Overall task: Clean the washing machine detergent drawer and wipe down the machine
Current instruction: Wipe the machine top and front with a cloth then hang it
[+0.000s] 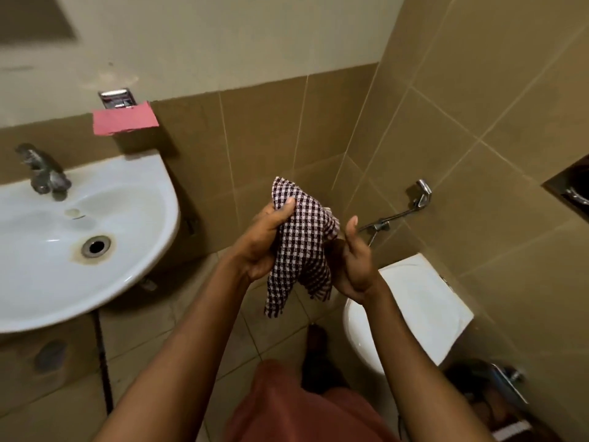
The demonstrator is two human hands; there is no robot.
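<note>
L hand + R hand grip checked cloth; sink left, toilet right.

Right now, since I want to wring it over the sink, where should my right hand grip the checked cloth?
Probably the loose tail of the checked cloth, below the left hand, coming from its right: it hangs free and narrow, whereas the top is bunched under the left thumb.

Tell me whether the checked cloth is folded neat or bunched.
Bunched: the checked cloth is crumpled between left hand and right hand, a corner dangling.
</note>
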